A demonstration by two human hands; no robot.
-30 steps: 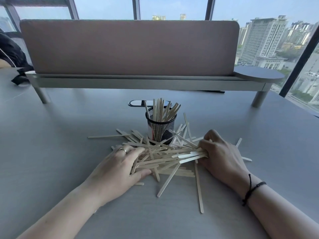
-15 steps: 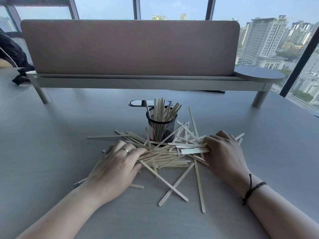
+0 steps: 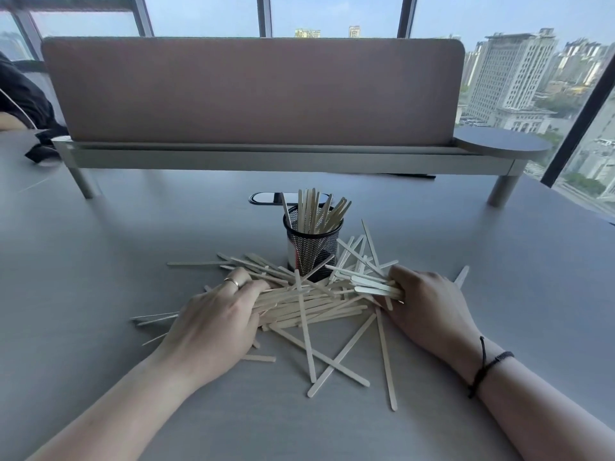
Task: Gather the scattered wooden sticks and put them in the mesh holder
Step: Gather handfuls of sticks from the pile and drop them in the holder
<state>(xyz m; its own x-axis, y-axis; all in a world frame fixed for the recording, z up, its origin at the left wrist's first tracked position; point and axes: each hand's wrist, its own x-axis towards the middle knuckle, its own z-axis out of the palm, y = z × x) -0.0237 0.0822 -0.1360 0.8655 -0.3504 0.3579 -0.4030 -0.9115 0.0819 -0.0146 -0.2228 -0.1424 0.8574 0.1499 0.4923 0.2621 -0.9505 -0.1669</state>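
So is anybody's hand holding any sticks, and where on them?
The right hand grips several wooden sticks by their right ends. The left hand rests on the pile's left side; its grip cannot be told.

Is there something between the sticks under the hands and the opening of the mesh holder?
Nothing foreign. The mesh holder stands just behind the pile of sticks, its top open, though partly filled by upright sticks. Some loose sticks lean against its base.

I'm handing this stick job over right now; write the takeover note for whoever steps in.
Left hand: fingers curled over the left side of the loose pile of wooden sticks.
Right hand: gripping a bunch of stick ends on the right side.
Mesh holder stands upright just behind the pile.
Done: some sticks already stand in it.
Left: most sticks still lie on the table.
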